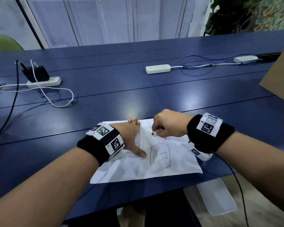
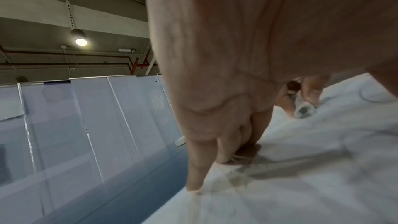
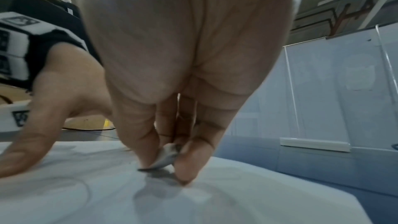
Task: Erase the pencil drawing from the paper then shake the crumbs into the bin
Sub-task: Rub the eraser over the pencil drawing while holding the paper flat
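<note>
A creased white paper lies on the blue table near its front edge, with a pencil drawing of an arch and a box on it. My left hand lies flat on the paper's left part, fingers straight, thumb beside the drawing; in the left wrist view its fingers press the sheet. My right hand pinches a small white eraser with a dark tip against the paper above the drawing. The right wrist view shows the eraser between thumb and fingertips, touching the paper.
A translucent bin stands on the floor below the table's front edge at the right. Power strips and cables lie farther back on the blue table. A brown cardboard sheet is at the right.
</note>
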A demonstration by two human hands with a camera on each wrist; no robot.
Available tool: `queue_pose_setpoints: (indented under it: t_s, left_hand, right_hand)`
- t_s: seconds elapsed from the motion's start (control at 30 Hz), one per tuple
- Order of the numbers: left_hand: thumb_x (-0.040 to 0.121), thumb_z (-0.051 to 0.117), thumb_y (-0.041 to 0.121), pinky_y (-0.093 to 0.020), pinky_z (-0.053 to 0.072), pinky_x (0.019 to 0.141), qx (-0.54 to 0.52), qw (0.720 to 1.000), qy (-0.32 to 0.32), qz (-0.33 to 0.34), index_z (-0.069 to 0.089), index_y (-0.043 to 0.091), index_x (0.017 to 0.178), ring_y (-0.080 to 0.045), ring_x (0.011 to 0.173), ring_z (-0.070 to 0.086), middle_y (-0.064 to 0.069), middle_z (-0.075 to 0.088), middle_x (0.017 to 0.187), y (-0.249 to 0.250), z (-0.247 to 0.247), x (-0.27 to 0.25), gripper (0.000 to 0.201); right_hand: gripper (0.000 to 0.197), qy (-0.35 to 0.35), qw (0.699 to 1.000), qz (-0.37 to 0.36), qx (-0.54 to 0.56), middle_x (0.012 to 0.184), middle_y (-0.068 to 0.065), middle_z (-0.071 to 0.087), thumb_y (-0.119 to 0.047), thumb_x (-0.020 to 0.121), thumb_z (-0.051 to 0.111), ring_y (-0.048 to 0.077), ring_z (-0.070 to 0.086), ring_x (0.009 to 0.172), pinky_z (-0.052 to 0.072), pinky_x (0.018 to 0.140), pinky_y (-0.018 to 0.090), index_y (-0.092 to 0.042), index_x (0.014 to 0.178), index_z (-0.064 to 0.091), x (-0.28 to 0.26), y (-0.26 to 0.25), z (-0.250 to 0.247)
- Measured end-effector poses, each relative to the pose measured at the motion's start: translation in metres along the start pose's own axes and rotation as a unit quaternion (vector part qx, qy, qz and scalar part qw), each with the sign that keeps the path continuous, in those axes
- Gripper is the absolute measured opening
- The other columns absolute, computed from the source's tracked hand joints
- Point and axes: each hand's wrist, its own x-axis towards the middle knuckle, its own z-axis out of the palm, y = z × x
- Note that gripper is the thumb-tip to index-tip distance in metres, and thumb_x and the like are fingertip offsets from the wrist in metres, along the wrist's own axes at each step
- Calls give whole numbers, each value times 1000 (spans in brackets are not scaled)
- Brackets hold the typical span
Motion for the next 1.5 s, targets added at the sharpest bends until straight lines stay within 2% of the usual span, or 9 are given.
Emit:
queue_pose_setpoints:
  t_s: [0.07, 0.2, 0.37, 0.6, 0.83, 1.07, 1.2, 1.3, 1.5]
  left_hand:
    - [66, 64, 77, -38, 19, 120, -1, 1000, 20, 3, 3, 2, 153, -20, 150, 5, -11, -3, 162, 9, -2, 3, 130]
    - [74, 62, 72, -34, 15, 121, -28, 999, 28, 33, -8, 7, 154, -18, 150, 1, -7, -10, 162, 17, 1, 5, 124]
    - [73, 61, 73, -34, 12, 121, -39, 998, 30, 32, -8, 11, 154, -16, 150, -2, -3, -12, 162, 14, 3, 4, 123]
    - [75, 61, 72, -40, 10, 122, -38, 998, 14, 37, -11, 10, 153, -18, 150, -5, -4, -15, 161, 13, 3, 5, 123]
    - [73, 61, 73, -39, 12, 121, -31, 999, 18, 34, -10, 9, 154, -17, 150, -5, -4, -13, 162, 15, 2, 5, 124]
    - [73, 61, 73, -41, 13, 121, -26, 999, 14, 34, -10, 8, 153, -18, 150, -5, -6, -14, 161, 14, 4, 9, 125]
    - [73, 61, 72, -38, 15, 121, -23, 999, 18, 31, -9, 8, 154, -17, 150, -3, -5, -13, 162, 14, 2, 8, 125]
    - [72, 62, 73, -36, 16, 121, -25, 999, 26, 27, -8, 9, 154, -16, 150, -1, -5, -11, 162, 14, 3, 8, 126]
    - [73, 61, 73, -37, 14, 121, -22, 999, 16, 30, -10, 9, 154, -17, 150, -4, -5, -14, 162, 14, 3, 9, 125]
  right_hand:
    - [20, 13, 1000, 1, 2, 83, 3, 70, -22, 80, 61, 21, 63, 80, 53, 72, 34, -20, 94, 76, -3, -1, 2]
    - [19, -2, 1000, 8, 10, 86, 2, 71, -25, 79, 65, 21, 64, 82, 54, 75, 35, -21, 94, 76, 2, 2, -1]
    - [22, 25, 999, 43, -7, 99, 4, 73, -20, 84, 63, 22, 67, 93, 54, 83, 33, -16, 102, 74, 22, 13, -17]
    - [20, -19, 998, -52, 2, 89, -2, 67, -22, 76, 65, 15, 57, 75, 50, 72, 33, -16, 93, 75, -13, 0, 5]
    - [19, 21, 999, 19, -32, 93, 4, 70, -21, 82, 63, 25, 64, 88, 52, 78, 36, -16, 97, 73, 19, 10, -12]
    - [20, -35, 998, -61, -1, 95, -7, 67, -24, 82, 68, 7, 49, 73, 45, 75, 25, -18, 99, 75, -21, -3, 1]
    - [20, 2, 1000, -10, -13, 91, 2, 72, -22, 79, 66, 21, 63, 82, 52, 78, 33, -18, 96, 75, 2, 5, -6]
    - [17, 18, 999, 19, -31, 91, 5, 71, -21, 82, 65, 25, 63, 87, 51, 78, 35, -15, 96, 74, 17, 9, -10]
    - [21, -38, 999, -37, 9, 97, -6, 69, -23, 79, 67, 9, 53, 73, 49, 76, 28, -20, 99, 76, -16, 0, 2]
